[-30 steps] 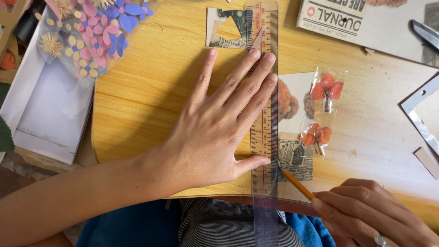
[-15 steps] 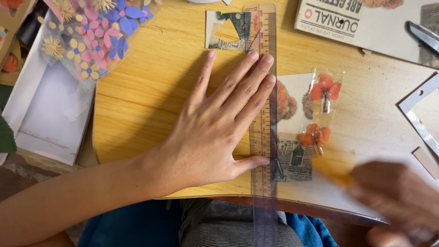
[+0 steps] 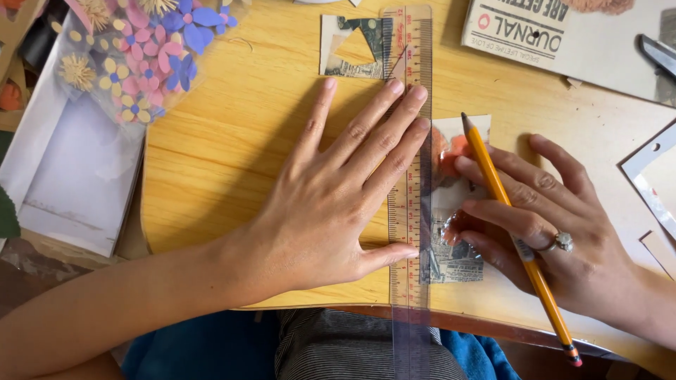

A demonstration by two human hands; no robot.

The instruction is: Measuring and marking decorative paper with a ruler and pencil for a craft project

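Left hand (image 3: 331, 204) spread flat, pinning ruler (image 3: 410, 190) mid-frame; right hand (image 3: 549, 232) gripping pencil (image 3: 517, 236), pressing paper (image 3: 458, 211). Could skew the ruler if pressure eases.

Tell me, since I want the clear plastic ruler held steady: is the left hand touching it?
Touching. The head view shows the left hand pressing fingertips onto the clear plastic ruler.

Head cam, top-down, close over desk (image 3: 232, 162)
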